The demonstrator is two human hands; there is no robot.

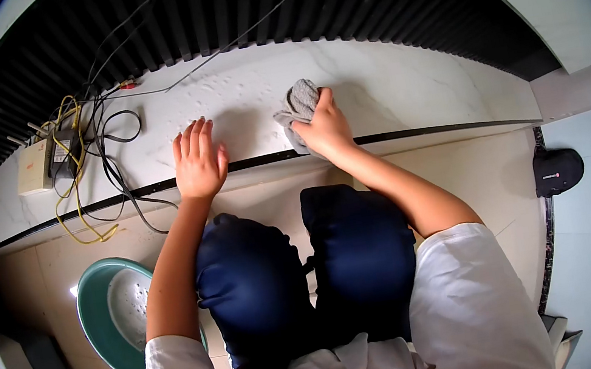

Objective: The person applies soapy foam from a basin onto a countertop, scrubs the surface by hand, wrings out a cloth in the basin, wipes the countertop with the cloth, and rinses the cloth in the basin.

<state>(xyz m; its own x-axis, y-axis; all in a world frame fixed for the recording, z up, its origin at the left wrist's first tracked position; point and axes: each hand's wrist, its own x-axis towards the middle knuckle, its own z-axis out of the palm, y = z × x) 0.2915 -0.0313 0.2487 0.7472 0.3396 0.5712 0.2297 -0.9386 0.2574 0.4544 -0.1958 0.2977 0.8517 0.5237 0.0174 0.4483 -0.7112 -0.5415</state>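
My right hand (326,125) grips a bunched grey cloth (301,101), which rests on the white marble-patterned ledge (434,87) and hangs slightly over its dark front edge. To the left, my left hand (197,157) is empty, its fingers stretched out over the ledge near the front edge. Small wet drops or suds show on the surface between and behind my hands. A tangle of black and yellow cables lies left of my left hand, beside a white box (33,168) and a black adapter (63,152).
Black vertical slats (239,9) rise behind the ledge. A green basin (105,343) with sudsy water stands on the floor at the left, close to my left forearm. On the right lies a black bag (559,170). Thin cables stretch across the slats.
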